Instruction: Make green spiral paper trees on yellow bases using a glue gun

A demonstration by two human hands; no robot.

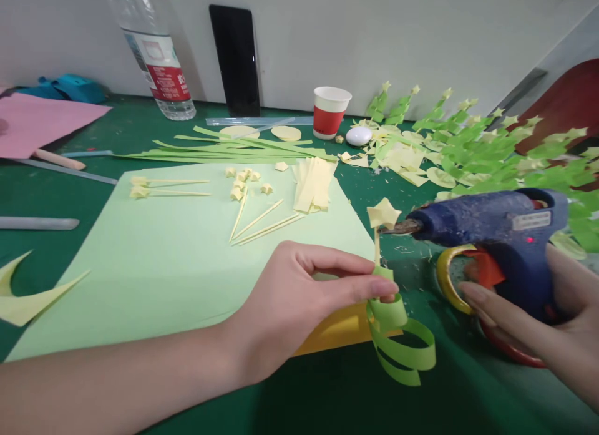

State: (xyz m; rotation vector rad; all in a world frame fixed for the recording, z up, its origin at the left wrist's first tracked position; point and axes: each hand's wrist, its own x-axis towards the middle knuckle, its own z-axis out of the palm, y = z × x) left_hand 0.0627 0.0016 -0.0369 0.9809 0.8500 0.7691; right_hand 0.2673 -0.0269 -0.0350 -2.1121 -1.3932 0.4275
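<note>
Paper star (384, 213) tops a stick (377, 248) pinched upright by the left hand (304, 291), green loops (400, 341) curling just below. Glue gun (496, 226), gripped in the right hand (528, 329), puts its nozzle against the star. A pale green sheet (187, 260) covers the green bench (327, 397); a bottle (159, 60) and a paper cup (330, 113) stand near the white wall (374, 35).

a blue glue gun (496, 226), a yellow star (382, 213), curled green paper strip (400, 335), red-and-white cup (330, 112), pink sheet (40, 120).
</note>
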